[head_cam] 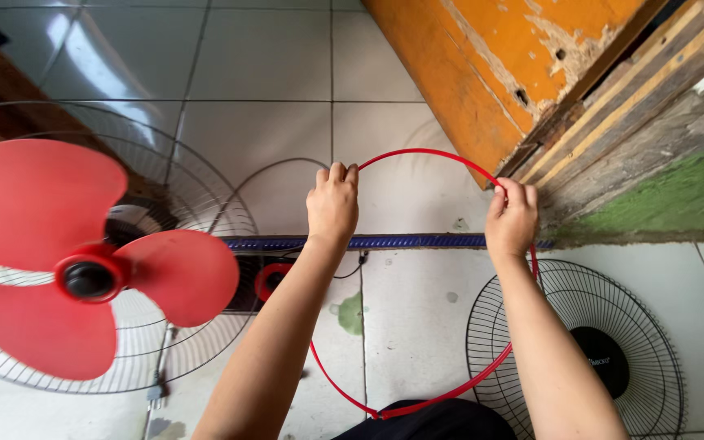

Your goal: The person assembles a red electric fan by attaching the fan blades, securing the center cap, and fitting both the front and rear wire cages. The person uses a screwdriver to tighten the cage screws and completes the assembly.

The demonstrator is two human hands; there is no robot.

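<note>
Both hands hold a thin red plastic ring (442,155) up above the tiled floor (270,49): the left hand (332,204) is closed on its top, the right hand (512,218) pinches its right side. A black wire fan grille (653,342) lies below the right arm, a red three-blade fan (83,261) stands at the left

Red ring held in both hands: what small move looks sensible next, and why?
Probably lower the red ring toward the loose black grille on the floor at right. Both the left hand and the right hand have a grip on its top arc, and the fan blades sit uncovered.
</note>
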